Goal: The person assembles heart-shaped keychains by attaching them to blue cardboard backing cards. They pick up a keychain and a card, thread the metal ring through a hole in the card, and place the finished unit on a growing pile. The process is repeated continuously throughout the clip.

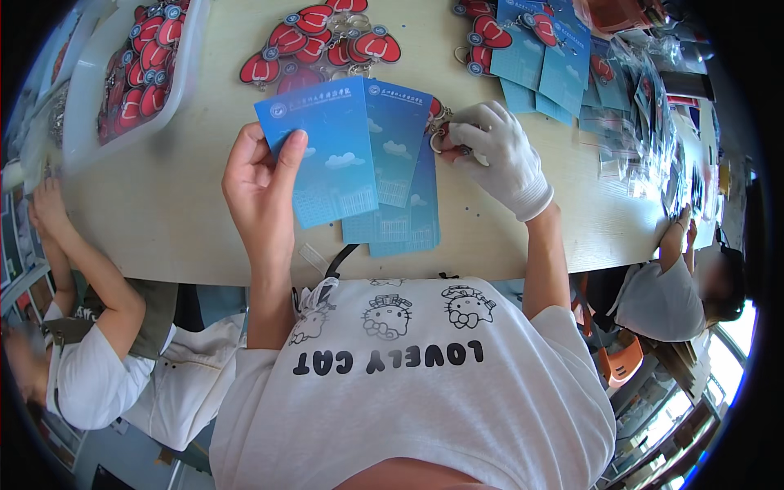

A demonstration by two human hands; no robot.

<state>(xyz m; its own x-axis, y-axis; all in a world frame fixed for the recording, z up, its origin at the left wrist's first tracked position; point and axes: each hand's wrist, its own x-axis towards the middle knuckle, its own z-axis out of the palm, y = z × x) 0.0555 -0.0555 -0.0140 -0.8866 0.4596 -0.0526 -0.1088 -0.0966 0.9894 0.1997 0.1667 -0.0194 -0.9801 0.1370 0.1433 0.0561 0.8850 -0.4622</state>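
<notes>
Bare, my left hand (260,181) pinches a blue card (327,167) printed with clouds, its thumb on the front face. Several more blue cards (400,222) lie overlapped on the table just behind and below it. A white glove covers my right hand (505,155), whose fingers are closed on the metal ring of a keychain (438,140) at the right edge of those cards. A bit of red shows above the ring; the rest of the keychain is hidden by the cards and the glove.
A pile of red bow-shaped keychains (314,37) lies ahead. At the far left stands a translucent bin (189,82) of more keychains. Blue cards with keychains (563,69) and clear plastic bags (645,122) heap up at right. One person sits on each side of me.
</notes>
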